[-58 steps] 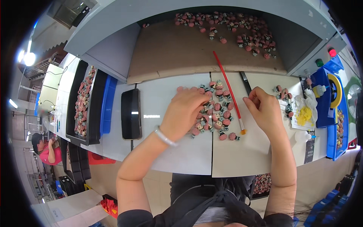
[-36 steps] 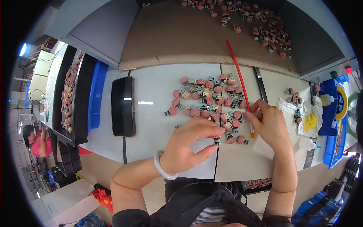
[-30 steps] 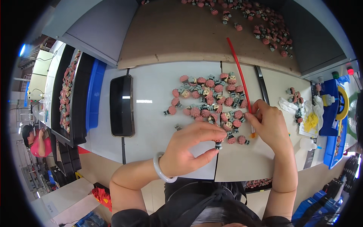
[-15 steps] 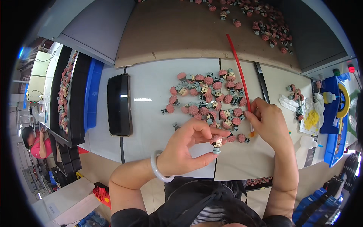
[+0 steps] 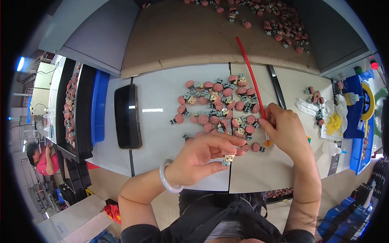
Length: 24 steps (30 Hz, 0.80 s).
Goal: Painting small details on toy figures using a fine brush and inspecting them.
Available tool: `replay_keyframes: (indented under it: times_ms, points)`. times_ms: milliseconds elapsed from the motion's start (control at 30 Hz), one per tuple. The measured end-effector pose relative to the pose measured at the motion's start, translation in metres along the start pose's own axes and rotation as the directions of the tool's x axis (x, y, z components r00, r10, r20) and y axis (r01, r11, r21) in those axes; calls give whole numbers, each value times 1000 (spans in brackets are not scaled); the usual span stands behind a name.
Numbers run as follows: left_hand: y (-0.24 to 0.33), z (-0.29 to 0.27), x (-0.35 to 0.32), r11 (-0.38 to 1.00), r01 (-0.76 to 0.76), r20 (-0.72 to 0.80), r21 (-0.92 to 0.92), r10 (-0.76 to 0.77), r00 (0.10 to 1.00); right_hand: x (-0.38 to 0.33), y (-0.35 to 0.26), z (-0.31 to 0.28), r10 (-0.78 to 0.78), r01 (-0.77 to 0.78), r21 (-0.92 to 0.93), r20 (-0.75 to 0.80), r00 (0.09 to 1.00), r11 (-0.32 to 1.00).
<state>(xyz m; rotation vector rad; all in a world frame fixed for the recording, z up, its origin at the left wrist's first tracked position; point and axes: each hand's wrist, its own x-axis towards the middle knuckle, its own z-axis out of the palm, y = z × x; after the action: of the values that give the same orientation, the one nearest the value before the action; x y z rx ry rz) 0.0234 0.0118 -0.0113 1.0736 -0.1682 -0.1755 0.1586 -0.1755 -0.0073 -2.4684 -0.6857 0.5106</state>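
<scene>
Between the thumb and fingers of my left hand [image 5: 196, 156] is a small figurine [image 5: 228, 158] with a pink textured top, a pale face and a grey-blue lower part. My right hand [image 5: 285, 127] is closed around a paintbrush [image 5: 252, 79] with a long red handle. The handle slants up and away from me, while the orange-tipped bristles point down beside a loose figurine [image 5: 256, 147]. Brush and held figurine are apart. Many similar pink-topped figurines [image 5: 214, 97] lie scattered on the white table [image 5: 162, 162] just beyond my hands.
A dark phone [image 5: 127, 115] lies at the left, next to a blue bin [image 5: 100, 107] and a black tray of figurines [image 5: 77, 133]. More figurines [image 5: 283, 30] lie on the brown shelf surface behind. To the right are white tissue [image 5: 306, 106], a squeeze bottle [image 5: 331, 149] and a yellow tape roll [image 5: 368, 103].
The held figurine has tilted slightly, and the left-hand fingers have curled a little more over it. The right hand still grips the brush in nearly the same pose. The whole view has shifted slightly.
</scene>
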Motion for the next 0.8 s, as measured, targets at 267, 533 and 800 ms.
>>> replay_keyframes:
  times_ms: [267,533,800]
  points:
    - [-2,0,-3,996,21,-12,-92,-22,1000,1,1,1,-37,37,-15,4,999,999]
    - [-2,4,-5,997,36,-156,65,-26,987,1,0,1,-27,27,7,4,1000,1000]
    - [2,1,0,698,-107,-75,708,226,971,1,-1,0,2,-3,33,8,1000,999]
